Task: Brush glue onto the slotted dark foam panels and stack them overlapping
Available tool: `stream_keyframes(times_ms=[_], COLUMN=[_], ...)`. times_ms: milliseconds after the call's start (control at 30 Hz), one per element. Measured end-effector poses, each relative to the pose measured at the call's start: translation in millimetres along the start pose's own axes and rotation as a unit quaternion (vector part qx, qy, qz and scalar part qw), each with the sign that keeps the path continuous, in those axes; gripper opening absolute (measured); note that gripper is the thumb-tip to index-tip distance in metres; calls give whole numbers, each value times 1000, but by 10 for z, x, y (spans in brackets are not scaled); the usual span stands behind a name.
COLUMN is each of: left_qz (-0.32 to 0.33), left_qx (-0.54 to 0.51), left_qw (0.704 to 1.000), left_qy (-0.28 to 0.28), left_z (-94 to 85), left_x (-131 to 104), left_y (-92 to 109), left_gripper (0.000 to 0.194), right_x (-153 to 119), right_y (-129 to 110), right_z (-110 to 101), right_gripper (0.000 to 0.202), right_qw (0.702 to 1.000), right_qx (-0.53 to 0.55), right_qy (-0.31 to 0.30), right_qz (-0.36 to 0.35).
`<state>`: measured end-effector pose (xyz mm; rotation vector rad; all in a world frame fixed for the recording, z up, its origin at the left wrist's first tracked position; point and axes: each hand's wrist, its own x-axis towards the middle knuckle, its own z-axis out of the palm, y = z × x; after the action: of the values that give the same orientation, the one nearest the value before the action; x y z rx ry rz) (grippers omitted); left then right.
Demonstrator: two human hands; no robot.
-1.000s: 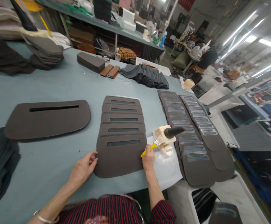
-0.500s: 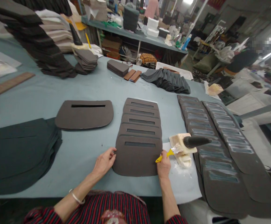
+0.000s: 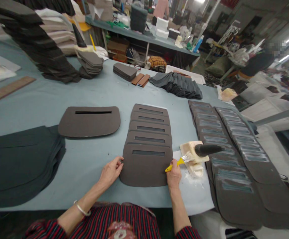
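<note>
Across the lower centre, left hand (image 3: 111,170), slotted panels (image 3: 144,171) and right hand (image 3: 174,176) have barely shifted.
The left hand curls at the panels' left edge, hold unclear; the right hand grips a yellow brush (image 3: 180,161), apparently steadying their right edge.

Near the front of the table (image 3: 97,94), overlapping panels (image 3: 145,171) lie between the left hand (image 3: 111,171) at their left edge and the right hand (image 3: 174,176), holding a brush (image 3: 177,163), at their right edge. Farther left lies another panel (image 3: 89,125) with a cloth pile (image 3: 17,162) to its front left, while to the right a block (image 3: 189,147) sits on a sheet (image 3: 200,194), with two rows of panels (image 3: 236,202) beyond. Behind, from left to right, are a stack of small pieces (image 3: 125,71), two bars (image 3: 137,79) and a fabric heap (image 3: 176,85)
</note>
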<state>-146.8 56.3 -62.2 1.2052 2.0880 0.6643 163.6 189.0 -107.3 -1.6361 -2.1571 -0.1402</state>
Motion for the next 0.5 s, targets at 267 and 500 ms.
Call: stream_keyframes(times_ms=[267,500], left_qz=[-9,-31], left_qx=[6,24], left_qw=[1000,999], left_qy=[-8,-15], left_z=[2,34], left_x=[9,31], left_y=[-7,-61], left_gripper=[31,34], right_x=[11,-15], right_y=[-9,7], right_z=[-6,32], right_gripper=[28,34], right_qw=[1000,1000], right_qx=[-5,-11], right_qy=[5,14], right_qz=[-5,-8])
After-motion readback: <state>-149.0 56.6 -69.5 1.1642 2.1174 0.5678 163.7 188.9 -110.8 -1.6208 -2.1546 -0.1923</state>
